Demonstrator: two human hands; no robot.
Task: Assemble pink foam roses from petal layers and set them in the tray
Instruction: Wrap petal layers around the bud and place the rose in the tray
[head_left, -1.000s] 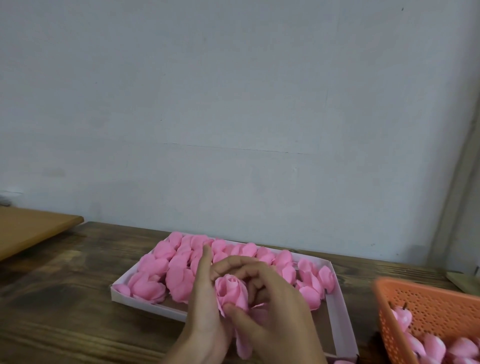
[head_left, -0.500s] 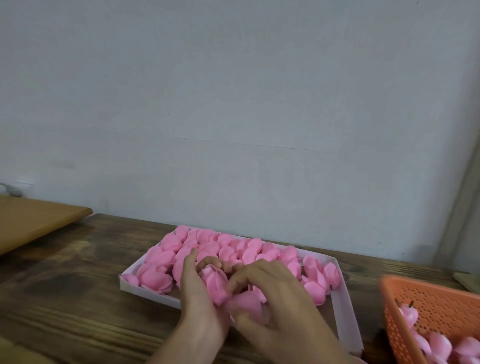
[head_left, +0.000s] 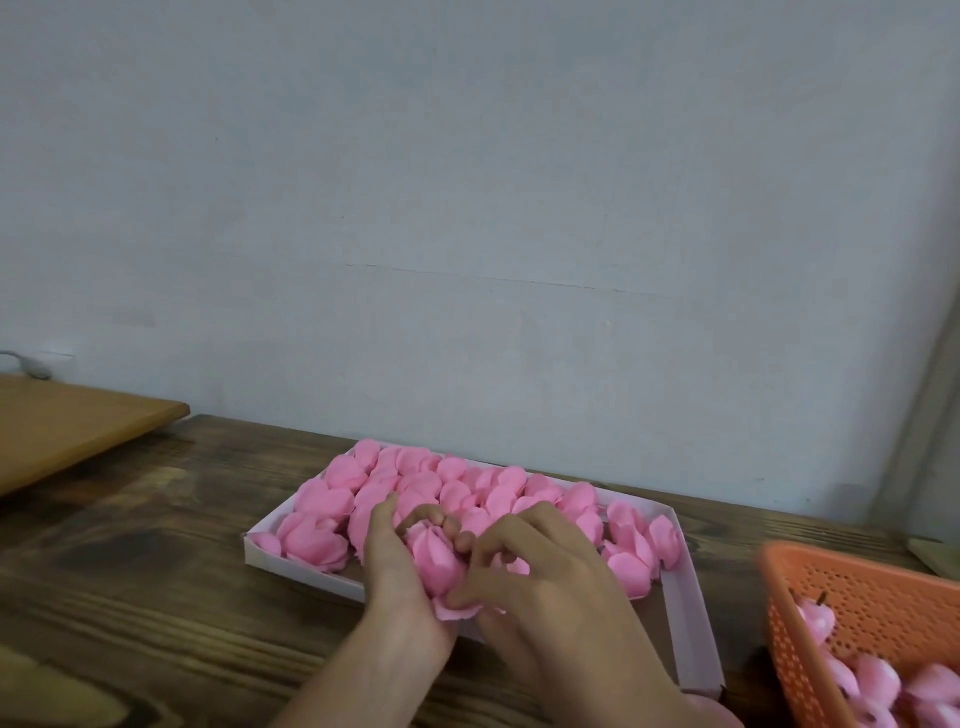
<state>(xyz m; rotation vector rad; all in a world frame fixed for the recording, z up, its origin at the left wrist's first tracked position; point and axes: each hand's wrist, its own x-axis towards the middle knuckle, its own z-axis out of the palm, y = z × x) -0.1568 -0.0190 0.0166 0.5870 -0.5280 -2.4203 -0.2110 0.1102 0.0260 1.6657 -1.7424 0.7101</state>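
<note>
Pink foam rose above the white card tray's near edge.
Left hand cups it; right hand pinches its loose base petal. Likely soft, light, crushable: grip low, at the base.

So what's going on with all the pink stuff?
A person is putting together a pink foam rose. The left hand cups it while the right hand pinches a petal at its base, just over the near edge of the pale tray. The tray is crowded with pink petal pieces. An orange basket on the right holds pink buds. All sits on a wooden table.
</note>
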